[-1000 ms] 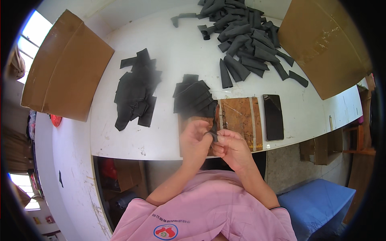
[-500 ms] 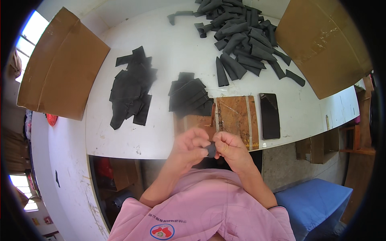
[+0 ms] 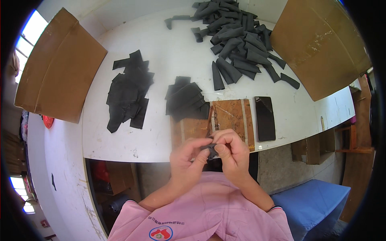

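White table (image 3: 124,140) carries everything. We have a left cardboard box (image 3: 60,68) and a right cardboard box (image 3: 321,48) standing at its two sides. Biggest lot between them: a heap of dark tube-like pieces (image 3: 237,44) at the far side, against the right box. We read that heap as the finished share (our judgement, nothing labels it).

Next down: a loose pile of flat dark pieces (image 3: 126,94) on the left. Brown board (image 3: 233,116) lies near the front edge, with a fanned stack of flat pieces (image 3: 185,98) overlapping its far left corner. We take both flat lots as the share left, so probably well along but not done; layers hide the count.

Our left hand (image 3: 187,158) and right hand (image 3: 233,154) meet at the table's near edge. Fingers of both are clamped on the work, thumbs close together. Phone (image 3: 265,118) lies just right of the board, untouched.

Smallest: the dark piece in hand (image 3: 211,152), bunched between both sets of fingers, in front of the board. Mid-work, we'd judge; its shape is mostly covered, so we can't tell how far.
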### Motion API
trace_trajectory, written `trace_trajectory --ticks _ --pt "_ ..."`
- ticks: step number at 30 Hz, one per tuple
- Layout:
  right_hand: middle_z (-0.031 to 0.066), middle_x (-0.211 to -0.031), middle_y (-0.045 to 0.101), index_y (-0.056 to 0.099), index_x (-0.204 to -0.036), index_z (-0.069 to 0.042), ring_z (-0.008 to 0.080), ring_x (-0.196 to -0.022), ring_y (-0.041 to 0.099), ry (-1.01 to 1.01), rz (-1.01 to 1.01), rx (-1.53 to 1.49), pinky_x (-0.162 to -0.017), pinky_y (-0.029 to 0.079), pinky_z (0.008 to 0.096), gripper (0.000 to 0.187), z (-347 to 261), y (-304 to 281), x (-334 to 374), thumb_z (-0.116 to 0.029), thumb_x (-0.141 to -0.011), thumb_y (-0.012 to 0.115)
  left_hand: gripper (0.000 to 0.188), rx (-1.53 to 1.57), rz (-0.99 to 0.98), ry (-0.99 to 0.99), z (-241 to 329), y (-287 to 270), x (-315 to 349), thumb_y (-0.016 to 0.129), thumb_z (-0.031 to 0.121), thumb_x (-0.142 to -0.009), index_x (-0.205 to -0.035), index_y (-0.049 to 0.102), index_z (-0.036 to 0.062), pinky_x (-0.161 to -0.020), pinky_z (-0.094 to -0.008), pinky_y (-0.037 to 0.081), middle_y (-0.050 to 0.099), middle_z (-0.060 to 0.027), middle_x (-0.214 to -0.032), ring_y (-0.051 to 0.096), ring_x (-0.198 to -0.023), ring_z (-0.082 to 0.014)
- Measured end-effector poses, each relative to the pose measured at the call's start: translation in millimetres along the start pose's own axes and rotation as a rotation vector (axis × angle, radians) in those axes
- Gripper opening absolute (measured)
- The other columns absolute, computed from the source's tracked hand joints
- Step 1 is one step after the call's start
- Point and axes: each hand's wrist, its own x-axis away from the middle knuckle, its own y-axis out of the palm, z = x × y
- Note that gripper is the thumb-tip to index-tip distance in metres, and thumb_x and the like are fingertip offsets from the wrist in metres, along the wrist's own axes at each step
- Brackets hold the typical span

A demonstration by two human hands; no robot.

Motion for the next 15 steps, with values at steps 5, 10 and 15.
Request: trace_trajectory --ticks 5,10,15 --pt "0.0133 -0.079 0.051 0.048 -0.081 0.0 0.0272 -0.069 0.052 -0.358 0.06 0.347 -0.06 0.044 0.0323 0.009 -10 9 -6 -0.005 -0.079 0.056 0.011 -0.214 0.2 0.37 4 11 -5 0.052 -0.004 -0.081 -0.091 0.053 -0.0004 -0.052 -0.0178 0.042 0.055 -0.0072 -0.096 0.05 -0.061 -0.0052" --pt "0.0116 -0.078 0.047 0.048 -0.08 0.0 0.0249 -0.067 0.047 -0.242 0.093 0.452 -0.059 0.04 0.0308 0.009 -23 10 -11 -0.007 -0.081 0.053 0.008 0.162 0.149 0.071 21 8 -10 0.053 -0.003 -0.082 -0.09 0.052 -0.0027 -0.04 -0.0142 0.036 0.06 -0.0101 -0.082 0.047 -0.051 -0.0027" --pt "0.0086 -0.071 0.044 0.047 -0.076 -0.001 0.0192 -0.064 0.044 -0.251 -0.001 0.291 -0.058 0.037 0.0279 0.009 -49 7 -31 -0.007 -0.082 0.051 0.009 0.684 -0.136 -0.085 51 -4 -33 0.054 -0.002 -0.078 -0.084 0.048 0.0001 -0.035 -0.0162 0.032 0.058 -0.0091 -0.072 0.048 -0.044 -0.0049"
